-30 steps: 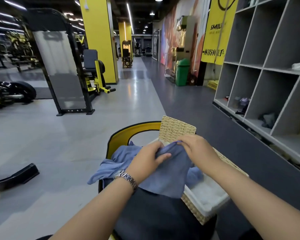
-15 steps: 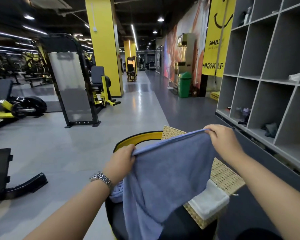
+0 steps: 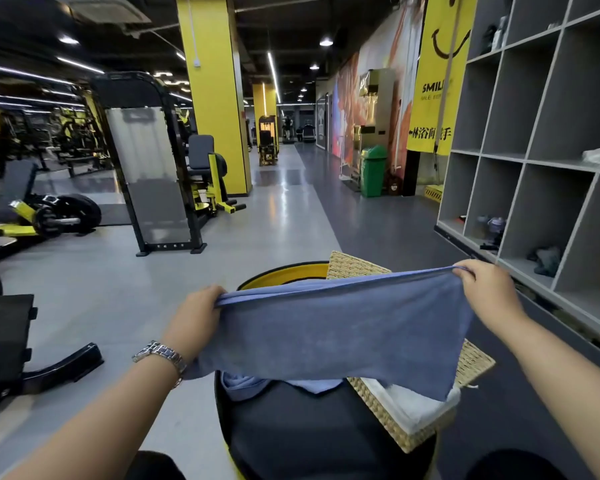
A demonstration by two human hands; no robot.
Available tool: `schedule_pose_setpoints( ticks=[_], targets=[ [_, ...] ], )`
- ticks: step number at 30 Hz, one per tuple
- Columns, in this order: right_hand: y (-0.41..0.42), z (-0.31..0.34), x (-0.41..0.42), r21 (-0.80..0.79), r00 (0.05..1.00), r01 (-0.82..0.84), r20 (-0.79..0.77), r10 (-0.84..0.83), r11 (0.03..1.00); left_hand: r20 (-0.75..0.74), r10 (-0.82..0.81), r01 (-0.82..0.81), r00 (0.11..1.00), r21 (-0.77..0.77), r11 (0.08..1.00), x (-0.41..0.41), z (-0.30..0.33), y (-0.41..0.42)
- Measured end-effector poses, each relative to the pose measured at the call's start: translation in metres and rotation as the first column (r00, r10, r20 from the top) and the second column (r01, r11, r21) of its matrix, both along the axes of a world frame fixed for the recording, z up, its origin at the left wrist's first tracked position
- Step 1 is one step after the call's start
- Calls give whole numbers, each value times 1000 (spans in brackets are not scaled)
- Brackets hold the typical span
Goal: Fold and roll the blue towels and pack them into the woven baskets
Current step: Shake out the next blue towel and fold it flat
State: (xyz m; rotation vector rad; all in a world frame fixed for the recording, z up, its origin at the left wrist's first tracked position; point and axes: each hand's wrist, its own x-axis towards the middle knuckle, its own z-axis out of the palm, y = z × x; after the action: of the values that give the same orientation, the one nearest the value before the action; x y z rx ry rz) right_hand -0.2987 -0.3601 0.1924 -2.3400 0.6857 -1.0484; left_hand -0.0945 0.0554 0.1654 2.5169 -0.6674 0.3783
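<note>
- The blue towel point(image 3: 340, 327) is held up in the air between the two hands, stretched out flat, with its long axis running left to right across the person's front.
- The left hand point(image 3: 196, 320) is closed on the towel's upper left corner, where the cloth is bunched; the right hand point(image 3: 487, 289) pinches the upper right corner and sits a little higher and farther out.
- The top edge shows two layers, so the towel looks already doubled once; that is a judgement from the seam line, not certain.
- The lower edge hangs free, lower on the right, and drapes in front of the woven basket point(image 3: 471, 362), which stands just beyond and below, toward the right hand.
- The basket's white liner point(image 3: 409, 407) shows under the towel's right corner, and more blue cloth point(image 3: 243, 384) lies on the dark round seat point(image 3: 312, 434) below.
- The next fold probably means bringing the two hands together, end to end along that left-right axis; the right hand is the nearer one to the basket for packing.
</note>
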Motion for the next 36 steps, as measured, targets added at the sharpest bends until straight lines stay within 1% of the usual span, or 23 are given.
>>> schedule_pose_setpoints(
  ticks=[4, 6, 8, 9, 11, 15, 17, 20, 22, 24, 27, 29, 31, 33, 36],
  targets=[
    [-5, -8, -1, 30, 999, 38, 6, -38, 999, -18, 0, 0, 1000, -1, 1000, 7, -11, 10],
    [-7, -10, 0, 67, 999, 52, 3, -52, 996, -1, 3, -3, 1000, 12, 1000, 8, -13, 12],
    [-10, -12, 0, 107, 997, 76, 0, -77, 991, 1, 4, -4, 1000, -37, 999, 6, -12, 13],
    [-10, -12, 0, 136, 996, 90, 4, -91, 987, -17, 19, -21, 1000, -77, 997, 5, -12, 14],
    [-11, -13, 0, 196, 994, 107, 18, -112, 975, -45, 68, -72, 997, -95, 993, 6, -12, 17],
    [-10, -17, -2, 221, 991, 115, 36, -126, 969, -81, 115, -121, 990, -65, 991, 12, -14, 21],
    [-14, -20, -2, 236, 989, 134, 31, -146, 962, -96, 131, -134, 987, -20, 991, 15, -16, 22],
    [-24, -27, -2, 237, 988, 149, 1, -154, 960, -110, 111, -111, 988, -2, 994, 20, -22, 27],
    [-27, -32, -2, 253, 986, 164, -14, -166, 953, -162, 109, -120, 981, -61, 991, 16, -23, 28],
    [-26, -35, -2, 285, 979, 193, 7, -204, 939, -220, 123, -152, 968, -119, 981, 11, -24, 27],
    [-12, -38, 2, 353, 975, 193, 34, -219, 915, -330, 124, -169, 936, -110, 979, 0, -23, 15],
    [6, -40, 10, 374, 986, 148, 14, -165, 915, -394, 79, -124, 916, -89, 988, -13, -22, -1],
    [29, -42, 21, 389, 996, 87, -7, -91, 917, -461, 6, -72, 887, -127, 989, -28, -22, -22],
    [56, -44, 34, 385, 999, 16, -34, -3, 923, -552, -125, -39, 824, -275, 961, -39, -24, -43],
    [97, -45, 50, 394, 983, -113, -88, 160, 912, -640, -346, -47, 686, -514, 857, -53, -26, -70]
  ],
)
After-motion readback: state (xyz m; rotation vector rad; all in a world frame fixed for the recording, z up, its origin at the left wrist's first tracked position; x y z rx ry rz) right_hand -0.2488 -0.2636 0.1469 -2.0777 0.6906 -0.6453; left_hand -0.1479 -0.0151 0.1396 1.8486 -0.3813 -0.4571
